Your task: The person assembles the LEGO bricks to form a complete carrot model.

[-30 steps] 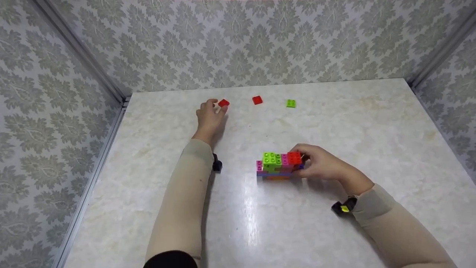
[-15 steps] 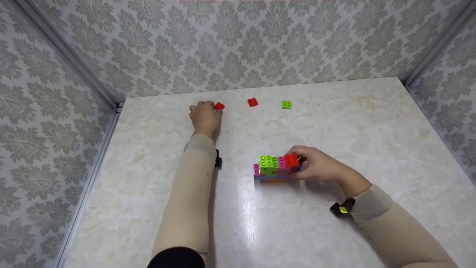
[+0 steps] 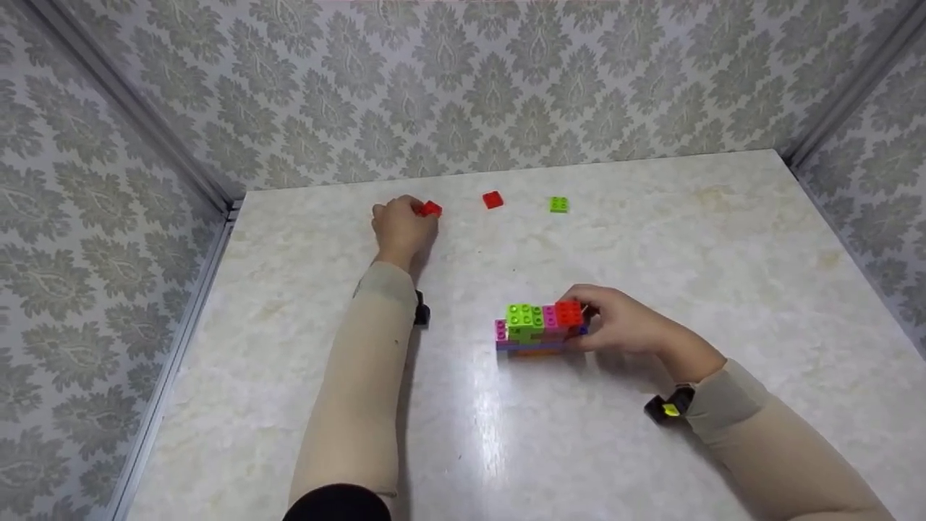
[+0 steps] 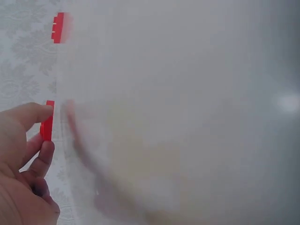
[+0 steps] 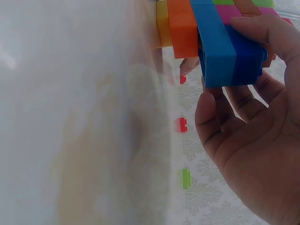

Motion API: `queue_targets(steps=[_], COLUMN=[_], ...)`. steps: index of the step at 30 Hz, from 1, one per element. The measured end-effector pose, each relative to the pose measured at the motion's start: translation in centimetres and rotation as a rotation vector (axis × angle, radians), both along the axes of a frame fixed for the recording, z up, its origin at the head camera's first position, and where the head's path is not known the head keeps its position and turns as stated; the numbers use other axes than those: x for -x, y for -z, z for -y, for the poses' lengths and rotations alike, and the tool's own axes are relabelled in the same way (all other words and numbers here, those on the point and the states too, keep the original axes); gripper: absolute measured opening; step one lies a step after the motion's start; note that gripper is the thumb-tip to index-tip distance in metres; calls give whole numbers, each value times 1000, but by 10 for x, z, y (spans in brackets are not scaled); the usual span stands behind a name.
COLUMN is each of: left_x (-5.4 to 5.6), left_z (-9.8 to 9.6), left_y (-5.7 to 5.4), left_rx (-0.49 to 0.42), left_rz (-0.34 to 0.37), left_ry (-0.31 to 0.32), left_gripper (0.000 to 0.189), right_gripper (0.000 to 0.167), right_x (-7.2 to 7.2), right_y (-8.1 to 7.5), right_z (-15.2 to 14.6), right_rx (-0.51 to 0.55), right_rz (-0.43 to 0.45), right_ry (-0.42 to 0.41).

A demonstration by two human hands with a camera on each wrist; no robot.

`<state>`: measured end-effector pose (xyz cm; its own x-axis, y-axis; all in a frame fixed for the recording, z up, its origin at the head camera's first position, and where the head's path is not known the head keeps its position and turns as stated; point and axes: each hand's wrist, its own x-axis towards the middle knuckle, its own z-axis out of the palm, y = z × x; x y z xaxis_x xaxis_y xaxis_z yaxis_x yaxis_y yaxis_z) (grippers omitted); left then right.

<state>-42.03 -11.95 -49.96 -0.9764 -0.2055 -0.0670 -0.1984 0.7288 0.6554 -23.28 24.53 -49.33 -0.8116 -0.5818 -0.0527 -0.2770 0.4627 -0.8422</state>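
Note:
At the far left of the table, my left hand [image 3: 404, 228] pinches a small red building brick [image 3: 431, 208] between thumb and fingers. The left wrist view shows that brick [image 4: 47, 123] standing between the thumb and the fingertips. My right hand [image 3: 615, 318] grips the right end of a stacked block build [image 3: 535, 325], with lime green, pink and red bricks on top. In the right wrist view, the thumb presses the build's side near a dark blue brick [image 5: 243, 54]. Lower down in the build are light blue, orange and yellow bricks.
Along the back of the table lie a second flat red brick [image 3: 493, 200] and a lime green brick [image 3: 558, 205]. Patterned wall panels enclose the white marbled table [image 3: 615, 449] at the back and both sides.
My left hand, spread beside the red brick a second ago, has closed its thumb and fingers onto it. The right hand keeps its hold on the build. The head view has shifted slightly.

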Motion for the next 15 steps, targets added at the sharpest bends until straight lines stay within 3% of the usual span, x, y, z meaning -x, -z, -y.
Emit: queue_targets(steps=[7, 15], left_x=[-21, -53], left_z=[-9, -24], left_y=[-10, -19], left_rx=[-310, -444], left_rz=[43, -28], left_ry=[66, 211], left_gripper=[41, 36], right_gripper=[41, 41], right_x=[-1, 2], right_y=[1, 0], right_z=[0, 0], right_rx=[-8, -7], right_rz=[-22, -34], right_ry=[0, -11])
